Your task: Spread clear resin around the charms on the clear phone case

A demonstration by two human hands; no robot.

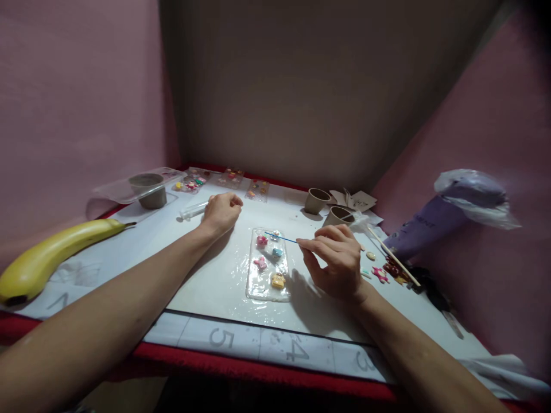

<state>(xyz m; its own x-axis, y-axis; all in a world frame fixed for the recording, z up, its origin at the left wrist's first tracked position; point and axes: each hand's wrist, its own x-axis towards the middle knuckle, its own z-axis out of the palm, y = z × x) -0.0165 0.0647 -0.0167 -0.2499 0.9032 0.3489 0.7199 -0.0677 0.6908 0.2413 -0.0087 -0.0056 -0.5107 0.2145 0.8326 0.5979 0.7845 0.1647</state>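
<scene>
A clear phone case (pixel 267 287) lies on the white board, coated with something glossy and bearing several small charms, among them a yellow one (pixel 278 280) and a pink one (pixel 260 263). My right hand (pixel 333 261) pinches a thin blue stick (pixel 284 237), whose tip reaches over the top part of the case. My left hand (pixel 222 213) rests on the board beyond the case's upper left, its fingers curled; whether anything is inside them is hidden. Beside it lies a clear syringe (pixel 192 211), partly behind the hand.
At the left are a yellow banana-shaped object (pixel 55 249) and a cup (pixel 152 198) under a clear lid. Decorated cases (pixel 257 190) lie at the back. Two cups (pixel 317 202), a wooden stick (pixel 394 257), loose charms (pixel 380 275) and a purple bag (pixel 426 226) are at the right.
</scene>
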